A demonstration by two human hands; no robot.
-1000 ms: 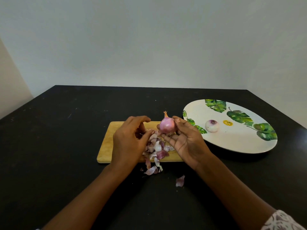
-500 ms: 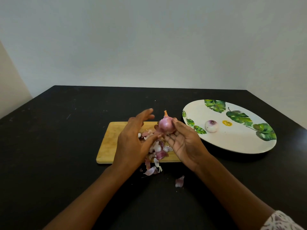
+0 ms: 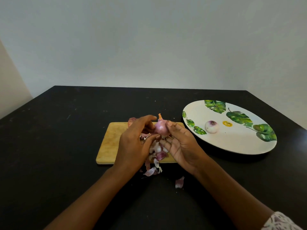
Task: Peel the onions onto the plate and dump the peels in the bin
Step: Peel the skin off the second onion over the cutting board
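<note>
I've got the small pink onion (image 3: 160, 129) between my left hand (image 3: 134, 143) and right hand (image 3: 181, 143), over the rectangular wooden board (image 3: 110, 140). Papery purple peels (image 3: 157, 152) lie below my grip. The oval leaf-printed plate (image 3: 235, 143) is to its right, with a round peeled onion (image 3: 211, 127) on it.

The left hand (image 3: 132, 143) covers the onion (image 3: 160, 128) (its left side).

Black matte table (image 3: 66, 146) fills the lower half, 3 to 9 o'clock, its top scuffed with small pale specks. Plain grey-white back wall (image 3: 149, 39) at 12 o'clock. Beige side wall (image 3: 10, 83) at 9 o'clock. Light soft and even. Faint glare (image 3: 301, 140) on the tabletop at 3 o'clock.
</note>
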